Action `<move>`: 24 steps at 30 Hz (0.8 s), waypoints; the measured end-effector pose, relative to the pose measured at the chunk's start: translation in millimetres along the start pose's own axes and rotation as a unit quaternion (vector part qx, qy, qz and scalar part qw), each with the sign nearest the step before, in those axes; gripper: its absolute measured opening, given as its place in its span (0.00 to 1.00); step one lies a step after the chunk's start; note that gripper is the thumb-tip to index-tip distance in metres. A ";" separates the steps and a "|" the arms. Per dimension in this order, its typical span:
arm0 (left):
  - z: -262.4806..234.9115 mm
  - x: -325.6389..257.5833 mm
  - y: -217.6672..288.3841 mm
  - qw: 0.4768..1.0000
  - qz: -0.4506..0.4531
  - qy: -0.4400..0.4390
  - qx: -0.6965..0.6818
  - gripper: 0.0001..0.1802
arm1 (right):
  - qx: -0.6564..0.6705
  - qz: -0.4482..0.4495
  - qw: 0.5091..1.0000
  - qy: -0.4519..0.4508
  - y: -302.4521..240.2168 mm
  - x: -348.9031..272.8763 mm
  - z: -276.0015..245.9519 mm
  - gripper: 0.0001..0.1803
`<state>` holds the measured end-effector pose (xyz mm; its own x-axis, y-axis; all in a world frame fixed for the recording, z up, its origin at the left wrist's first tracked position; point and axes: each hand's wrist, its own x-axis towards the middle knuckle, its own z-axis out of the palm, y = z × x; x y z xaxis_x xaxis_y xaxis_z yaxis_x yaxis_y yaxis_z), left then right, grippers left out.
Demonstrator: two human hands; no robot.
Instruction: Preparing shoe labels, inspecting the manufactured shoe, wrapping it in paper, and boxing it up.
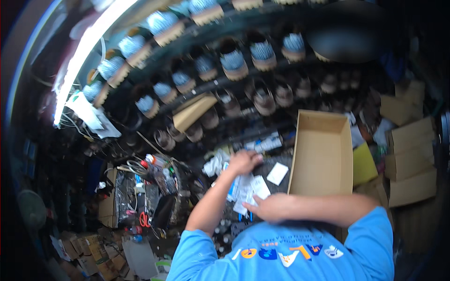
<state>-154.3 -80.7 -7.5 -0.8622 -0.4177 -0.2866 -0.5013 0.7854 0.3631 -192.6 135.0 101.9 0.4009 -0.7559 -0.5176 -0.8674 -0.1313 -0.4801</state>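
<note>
On the dark bench in front of me lie several white paper slips [255, 186], overlapping and printed. My left hand [243, 163] is over the far edge of this pile, fingers reaching to the right, and no object shows in them. From the right, my right hand [269, 207] comes to the near side of the slips. Its fingers point left and seem apart, the fingertips at the paper's edge. A small white card [277, 173] lies flat just right of the pile. Beside it stands an open, shallow cardboard box [323, 150], with nothing in it; my right forearm crosses its near end.
Rows of shoes [233, 61] fill the shelves at the back. A cardboard lid-like piece [194, 112] leans there. Red-handled scissors [145, 219] and clutter lie left. Crumpled white paper [216, 164] is by my left hand. Flattened cardboard [412, 159] is stacked right.
</note>
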 end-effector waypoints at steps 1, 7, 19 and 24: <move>13.9 7.0 -6.6 1.000 0.001 -0.031 -0.001 0.33 | -0.013 -0.023 0.999 0.036 -3.0 -17.9 -5.6 0.46; 10.7 -31.9 15.8 0.999 -0.034 -0.024 0.008 0.36 | -0.030 0.035 0.944 0.327 5.5 -134.0 23.8 0.37; 8.7 -15.7 12.8 0.998 0.011 -0.047 0.027 0.35 | 0.111 0.174 0.925 0.319 7.7 -117.8 57.2 0.21; -61.7 -7.7 11.3 0.988 0.134 -0.041 0.069 0.23 | 0.100 0.186 0.934 0.289 14.1 -113.5 45.5 0.14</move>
<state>-157.9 -96.8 53.4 -0.9506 -0.1527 -0.2704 -0.2368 0.9198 0.3130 -236.9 248.1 121.6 -0.1936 -0.9529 -0.2336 -0.8187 0.2881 -0.4967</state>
